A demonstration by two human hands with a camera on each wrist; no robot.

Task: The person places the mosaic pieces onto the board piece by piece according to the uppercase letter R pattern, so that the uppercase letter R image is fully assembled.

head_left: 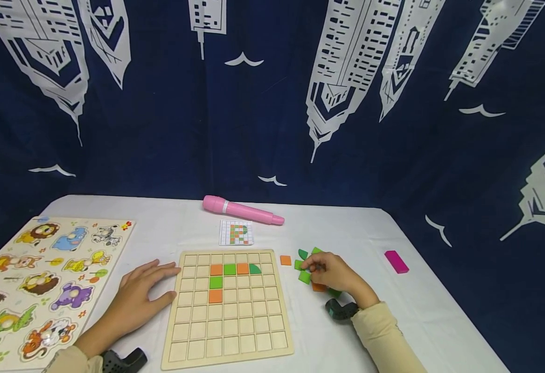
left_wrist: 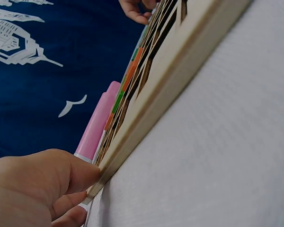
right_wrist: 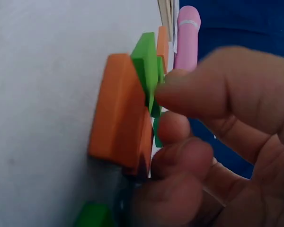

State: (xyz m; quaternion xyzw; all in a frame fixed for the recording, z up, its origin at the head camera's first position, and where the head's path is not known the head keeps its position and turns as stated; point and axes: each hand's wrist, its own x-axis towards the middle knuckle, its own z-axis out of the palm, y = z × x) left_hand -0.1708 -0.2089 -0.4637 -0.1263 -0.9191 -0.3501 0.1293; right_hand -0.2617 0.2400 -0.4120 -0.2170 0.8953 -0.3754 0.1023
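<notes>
Touching board's (head_left: 228, 312) left edge with relaxed left hand (head_left: 141, 291); reaching among loose tiles (head_left: 304, 277), between board and worktop's (head_left: 421, 292) right edge, with curled right hand (head_left: 336, 272), cannot tell if pinching. Could scatter tiles by crowding fingertips.

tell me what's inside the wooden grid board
Six pieces sit in the board: in one row, an orange square, green square, second orange square and dark green curved piece; below the first, a second green square, then a third orange square. What's underneath them is covered.
</notes>
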